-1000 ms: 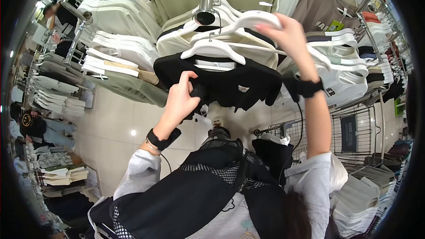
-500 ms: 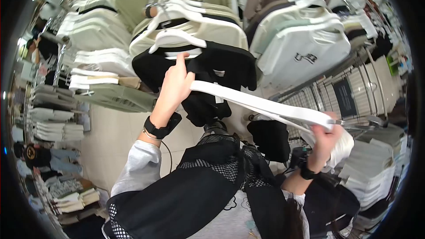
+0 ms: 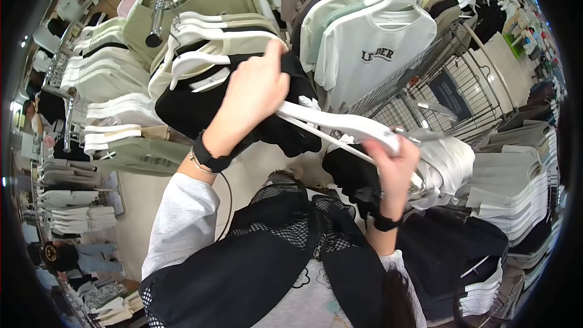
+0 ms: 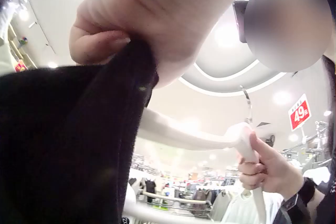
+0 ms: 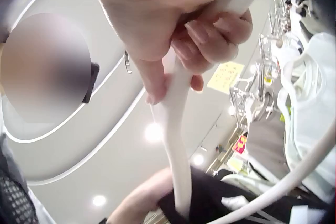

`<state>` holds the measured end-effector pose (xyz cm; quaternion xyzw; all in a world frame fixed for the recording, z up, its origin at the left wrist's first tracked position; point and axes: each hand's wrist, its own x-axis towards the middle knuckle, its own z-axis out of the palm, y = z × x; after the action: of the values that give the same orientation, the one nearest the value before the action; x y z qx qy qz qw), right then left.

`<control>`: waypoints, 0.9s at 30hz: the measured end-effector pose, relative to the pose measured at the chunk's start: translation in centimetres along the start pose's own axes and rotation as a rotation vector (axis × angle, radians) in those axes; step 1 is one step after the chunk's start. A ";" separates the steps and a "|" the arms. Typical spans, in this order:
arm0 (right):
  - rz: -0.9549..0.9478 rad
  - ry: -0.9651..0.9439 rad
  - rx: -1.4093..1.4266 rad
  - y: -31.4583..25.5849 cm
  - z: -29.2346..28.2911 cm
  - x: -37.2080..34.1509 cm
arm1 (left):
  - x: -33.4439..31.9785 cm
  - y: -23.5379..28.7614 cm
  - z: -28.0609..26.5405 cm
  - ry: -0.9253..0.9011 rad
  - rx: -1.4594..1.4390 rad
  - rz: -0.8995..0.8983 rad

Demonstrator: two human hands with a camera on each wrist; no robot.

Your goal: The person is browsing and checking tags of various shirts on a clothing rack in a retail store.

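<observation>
Holding a white clothes hanger (image 3: 340, 123) aslant between both hands in front of the rack, left end reaching farther away and into or behind black cloth (image 4: 63, 140), right end nearer. Gripping the hanger beside the base of its hook with the right hand (image 3: 395, 158), fingers curled round the white plastic. Pinching a fold of the black cloth with the left hand (image 3: 255, 88). Cannot tell that cloth for certain from the black T-shirt (image 3: 188, 106) on the rack hanger (image 3: 200, 59) just to the left.

Apparently at the step of fitting hanger and garment together; depth of insertion hidden. Probably calling next for a gentle leftward push with the right hand, against a fold held taut by the left.

Watch the metal rail end (image 3: 155, 33) at far left, near the rack tops. Mind also the lettered white T-shirt (image 3: 382, 42) at far right, with the wire shopping cart (image 3: 452, 94) to its right. Tight at near right, beside a white bundle (image 3: 446, 167). More room at near left, above pale floor tiles (image 3: 143, 197).
</observation>
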<state>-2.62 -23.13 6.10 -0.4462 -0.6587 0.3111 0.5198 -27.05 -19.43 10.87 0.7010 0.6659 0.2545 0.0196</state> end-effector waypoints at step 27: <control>-0.622 0.458 -0.370 9.5 4.0 0.3 | 7.5 3.2 -1.9 -0.044 -0.292 0.772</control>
<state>-4.01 -18.77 -3.12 -0.3695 -0.6742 -0.0910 0.6329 -25.00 -13.32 16.19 0.8944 0.3106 0.3197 0.0362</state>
